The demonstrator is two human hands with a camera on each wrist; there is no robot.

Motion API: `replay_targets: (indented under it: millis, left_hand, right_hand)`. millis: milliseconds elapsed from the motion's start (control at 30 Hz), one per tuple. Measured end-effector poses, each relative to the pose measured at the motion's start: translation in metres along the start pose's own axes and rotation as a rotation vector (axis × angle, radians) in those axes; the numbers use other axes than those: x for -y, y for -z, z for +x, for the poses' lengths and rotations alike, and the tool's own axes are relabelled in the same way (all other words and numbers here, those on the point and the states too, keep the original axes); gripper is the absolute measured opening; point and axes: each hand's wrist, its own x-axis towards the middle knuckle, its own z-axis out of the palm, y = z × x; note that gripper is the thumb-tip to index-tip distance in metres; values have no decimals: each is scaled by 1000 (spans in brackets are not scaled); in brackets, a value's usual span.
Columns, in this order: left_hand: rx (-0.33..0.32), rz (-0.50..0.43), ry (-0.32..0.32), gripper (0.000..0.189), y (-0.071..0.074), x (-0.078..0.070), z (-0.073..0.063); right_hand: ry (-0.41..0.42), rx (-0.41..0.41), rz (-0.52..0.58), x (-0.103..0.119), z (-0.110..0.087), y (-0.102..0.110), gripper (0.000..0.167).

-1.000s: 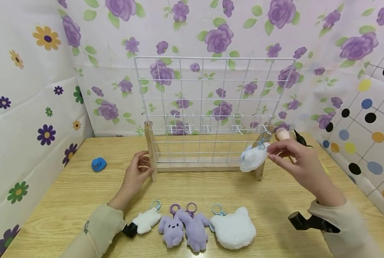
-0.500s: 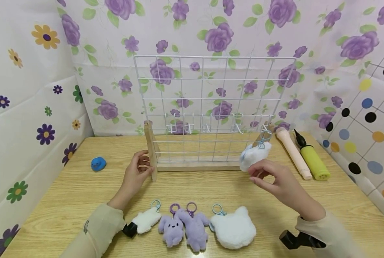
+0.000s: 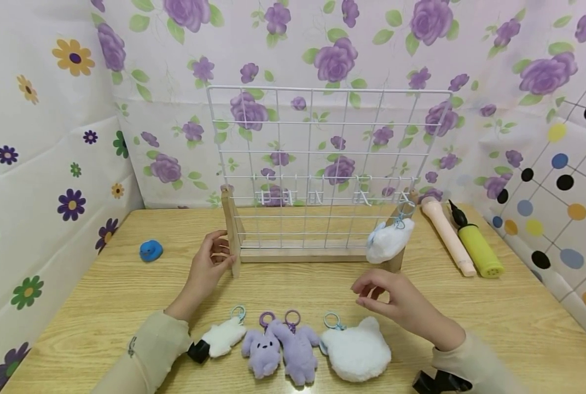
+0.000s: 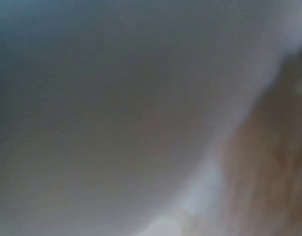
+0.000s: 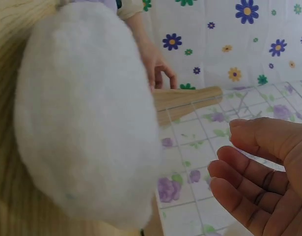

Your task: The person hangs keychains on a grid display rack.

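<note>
In the head view my left hand (image 3: 210, 261) holds the left wooden leg (image 3: 231, 230) of a white wire grid rack (image 3: 327, 153), thumb in front. My right hand (image 3: 391, 295) is over the table with loosely bent fingers and nothing in them. Just left of and below it lies a round white plush keychain (image 3: 357, 350) with an ear, its blue ring (image 3: 331, 319) toward the rack. A white plush keychain (image 3: 390, 241) hangs by a blue ring from the rack's rightmost hook. The right wrist view shows the large white plush (image 5: 87, 118) beside the right hand (image 5: 268, 177).
Two purple plush keychains (image 3: 297, 353) and a small white plush (image 3: 224, 336) lie along the front. Several white hooks (image 3: 314, 194) sit on the grid. A blue toy duck (image 3: 151, 250) is left; a pink tube (image 3: 447, 235) and green pump (image 3: 481, 249) are right. The left wrist view is blurred.
My right hand has left the hanging white plush keychain and moved left and down toward the front of the table. The plush stays on its hook. My left hand keeps its place.
</note>
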Motion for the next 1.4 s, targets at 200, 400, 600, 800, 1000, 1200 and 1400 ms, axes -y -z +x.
replay_targets:
  millis: [200, 400, 600, 800, 1000, 1200, 1400]
  left_hand:
    - [-4, -21, 3, 60, 0, 0, 0]
    - [-3, 1, 9, 59, -1, -2, 0]
    - [-3, 1, 27, 58, 0, -11, -3]
    - [3, -10, 17, 55, 3, -34, -10]
    - [5, -2, -1, 54, 5, -40, -11]
    - [-3, 1, 16, 56, 2, -23, -6]
    - [-6, -18, 5, 58, 1, -2, -1]
  right_hand:
    - [9, 112, 29, -4, 2, -13, 16]
    - [-41, 196, -27, -6, 5, -23, 15]
    - [-132, 293, -56, -8, 9, -35, 11]
    - [-187, 356, -90, -9, 14, -43, 15]
    - [-220, 373, -133, -8, 18, -48, 14]
    - [-242, 385, -163, -10, 20, -52, 14]
    - [-229, 385, -182, -9, 21, -53, 14]
